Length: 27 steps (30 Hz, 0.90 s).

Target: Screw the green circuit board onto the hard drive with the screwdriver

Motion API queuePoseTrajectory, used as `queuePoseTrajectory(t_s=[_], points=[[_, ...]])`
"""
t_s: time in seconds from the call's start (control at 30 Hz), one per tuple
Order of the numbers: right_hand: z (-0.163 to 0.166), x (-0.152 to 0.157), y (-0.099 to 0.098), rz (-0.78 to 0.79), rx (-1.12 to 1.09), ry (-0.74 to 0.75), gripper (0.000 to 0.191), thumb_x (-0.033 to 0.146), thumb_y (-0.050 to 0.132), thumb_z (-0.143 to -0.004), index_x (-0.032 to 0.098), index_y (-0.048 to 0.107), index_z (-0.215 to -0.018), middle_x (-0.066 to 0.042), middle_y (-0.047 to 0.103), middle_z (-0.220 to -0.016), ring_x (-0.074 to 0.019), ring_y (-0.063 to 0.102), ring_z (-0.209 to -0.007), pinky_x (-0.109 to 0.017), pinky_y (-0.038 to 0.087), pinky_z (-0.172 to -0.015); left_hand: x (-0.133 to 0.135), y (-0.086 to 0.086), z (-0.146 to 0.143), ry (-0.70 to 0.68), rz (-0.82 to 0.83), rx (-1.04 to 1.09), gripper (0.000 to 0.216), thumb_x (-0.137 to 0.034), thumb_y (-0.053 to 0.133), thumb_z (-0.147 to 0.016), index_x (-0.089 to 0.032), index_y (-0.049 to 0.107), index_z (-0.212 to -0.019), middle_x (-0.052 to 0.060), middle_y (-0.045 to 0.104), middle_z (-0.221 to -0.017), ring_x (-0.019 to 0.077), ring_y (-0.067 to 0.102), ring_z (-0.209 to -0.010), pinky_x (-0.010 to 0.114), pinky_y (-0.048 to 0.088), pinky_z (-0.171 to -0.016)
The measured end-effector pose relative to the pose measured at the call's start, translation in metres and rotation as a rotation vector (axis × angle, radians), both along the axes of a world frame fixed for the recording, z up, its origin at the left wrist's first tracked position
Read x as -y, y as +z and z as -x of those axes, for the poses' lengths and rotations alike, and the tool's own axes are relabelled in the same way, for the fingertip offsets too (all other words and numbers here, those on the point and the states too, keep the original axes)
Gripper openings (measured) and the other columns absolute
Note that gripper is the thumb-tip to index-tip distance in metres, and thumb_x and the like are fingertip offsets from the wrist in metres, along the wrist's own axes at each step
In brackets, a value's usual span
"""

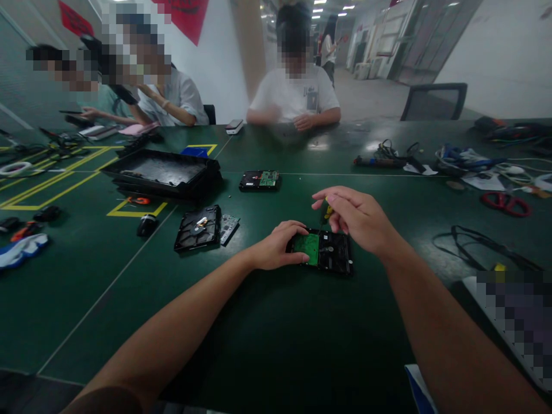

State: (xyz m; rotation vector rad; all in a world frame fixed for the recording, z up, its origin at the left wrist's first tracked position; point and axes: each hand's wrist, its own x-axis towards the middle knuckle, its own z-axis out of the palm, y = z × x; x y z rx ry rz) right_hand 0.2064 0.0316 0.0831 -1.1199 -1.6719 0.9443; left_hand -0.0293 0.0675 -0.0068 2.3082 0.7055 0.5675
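Note:
A black hard drive (pixel 332 253) with a green circuit board facing up lies on the dark green table (pixel 267 333) in front of me. My left hand (pixel 280 246) rests on the drive's left end, fingers curled over its edge and pressing it down. My right hand (pixel 356 217) is closed around a small screwdriver with a yellow and black handle (pixel 326 211), held upright, its tip down on the drive's top.
An opened drive (pixel 198 227) with a loose circuit board (pixel 229 227) lies to the left; another drive (pixel 260 180) sits farther back. Stacked black trays (pixel 164 172), red scissors (pixel 506 202), cables (pixel 474 247) and tools surround. Three people sit across the table.

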Motion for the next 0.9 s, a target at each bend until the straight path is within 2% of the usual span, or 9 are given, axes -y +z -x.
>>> queuePoseTrajectory(t_s=[0.13, 0.23, 0.4, 0.57, 0.63, 0.77, 0.83, 0.9], points=[[-0.001, -0.0014, 0.0021, 0.014, -0.024, -0.005, 0.027, 0.043, 0.063, -0.1, 0.023, 0.077, -0.11, -0.004, 0.075, -0.098, -0.0087, 0.049, -0.056, -0.026, 0.036, -0.049, 0.0, 0.0004, -0.0001, -0.011, 0.003, 0.009, 0.061, -0.046, 0.078, -0.088, -0.025, 0.055, -0.14, 0.015, 0.053, -0.148, 0.0335, 0.047, -0.142, 0.056, 0.039, -0.12], [-0.0031, -0.0009, 0.0037, 0.017, -0.01, -0.022, 0.024, 0.042, 0.067, -0.097, 0.023, 0.08, -0.104, -0.003, 0.073, -0.089, -0.0102, 0.05, -0.06, -0.025, 0.036, -0.05, -0.0002, 0.0002, -0.0002, -0.008, 0.011, 0.011, 0.061, -0.046, 0.079, -0.087, -0.026, 0.055, -0.14, 0.015, 0.053, -0.149, 0.034, 0.048, -0.142, 0.057, 0.039, -0.119], [-0.0031, -0.0007, 0.0034, 0.164, -0.111, -0.011, 0.024, 0.043, 0.072, -0.093, 0.02, 0.069, -0.094, -0.006, 0.075, -0.099, -0.0092, 0.055, -0.057, -0.024, 0.036, -0.045, -0.0003, -0.0008, -0.0003, -0.006, 0.009, 0.005, 0.061, -0.045, 0.079, -0.087, -0.026, 0.055, -0.14, 0.015, 0.053, -0.148, 0.0342, 0.048, -0.141, 0.058, 0.04, -0.119], [-0.0019, -0.0035, 0.0025, 0.213, -0.248, -0.031, 0.03, 0.046, 0.059, -0.1, 0.019, 0.069, -0.107, -0.009, 0.074, -0.101, -0.0112, 0.061, -0.058, -0.026, 0.045, -0.049, -0.0007, -0.0019, 0.0004, -0.009, 0.001, 0.012, 0.062, -0.046, 0.079, -0.088, -0.026, 0.054, -0.14, 0.015, 0.053, -0.148, 0.0335, 0.049, -0.141, 0.057, 0.041, -0.119], [-0.0027, -0.0041, 0.0027, 0.223, -0.258, -0.019, 0.031, 0.043, 0.056, -0.101, 0.019, 0.072, -0.112, -0.01, 0.073, -0.102, -0.0118, 0.061, -0.059, -0.026, 0.043, -0.048, -0.0009, -0.002, 0.0004, -0.004, 0.003, 0.006, 0.062, -0.046, 0.079, -0.087, -0.026, 0.054, -0.14, 0.015, 0.053, -0.148, 0.0336, 0.049, -0.141, 0.058, 0.041, -0.118], [-0.0041, -0.0044, 0.0017, 0.174, -0.142, -0.051, 0.029, 0.042, 0.064, -0.097, 0.02, 0.076, -0.11, -0.003, 0.066, -0.079, -0.0105, 0.053, -0.057, -0.024, 0.033, -0.045, -0.0007, -0.0012, -0.0003, -0.004, 0.009, 0.009, 0.061, -0.046, 0.079, -0.087, -0.025, 0.055, -0.139, 0.015, 0.053, -0.148, 0.0335, 0.049, -0.14, 0.058, 0.04, -0.119], [-0.0044, -0.0047, 0.0003, 0.135, -0.103, -0.06, 0.027, 0.043, 0.066, -0.096, 0.02, 0.077, -0.104, -0.001, 0.061, -0.07, -0.0109, 0.051, -0.059, -0.024, 0.033, -0.047, -0.0003, -0.0004, -0.0006, -0.003, 0.013, 0.014, 0.061, -0.046, 0.079, -0.087, -0.025, 0.055, -0.139, 0.015, 0.053, -0.149, 0.0339, 0.049, -0.14, 0.058, 0.04, -0.119], [-0.0046, -0.0046, -0.0003, 0.119, -0.102, -0.067, 0.025, 0.043, 0.067, -0.095, 0.019, 0.075, -0.096, -0.001, 0.062, -0.071, -0.0109, 0.051, -0.06, -0.024, 0.035, -0.049, 0.0001, 0.0005, -0.0006, 0.0, 0.02, 0.016, 0.061, -0.046, 0.079, -0.086, -0.025, 0.056, -0.138, 0.015, 0.053, -0.149, 0.0345, 0.049, -0.141, 0.058, 0.039, -0.119]])
